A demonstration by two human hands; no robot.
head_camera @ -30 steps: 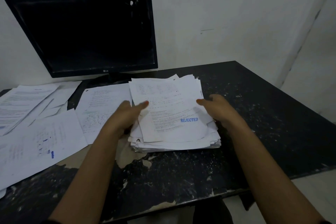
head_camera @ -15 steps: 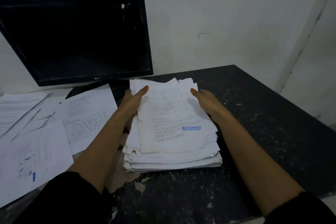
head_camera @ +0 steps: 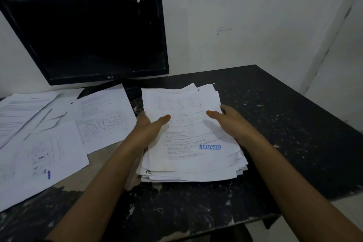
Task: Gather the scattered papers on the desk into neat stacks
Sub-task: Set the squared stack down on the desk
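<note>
While your left hand (head_camera: 149,129) and right hand (head_camera: 231,124) clasp the stack (head_camera: 188,143) between them by its side edges, thumbs on top, it's uneven, edges fanned. Loose sheets (head_camera: 102,116) lie left of your left hand on the surface (head_camera: 284,133), ungathered. Roughly halfway, I'd judge.

Dim, cool light — soft blur throughout (grainy), wide-angle bending at the edges.
</note>
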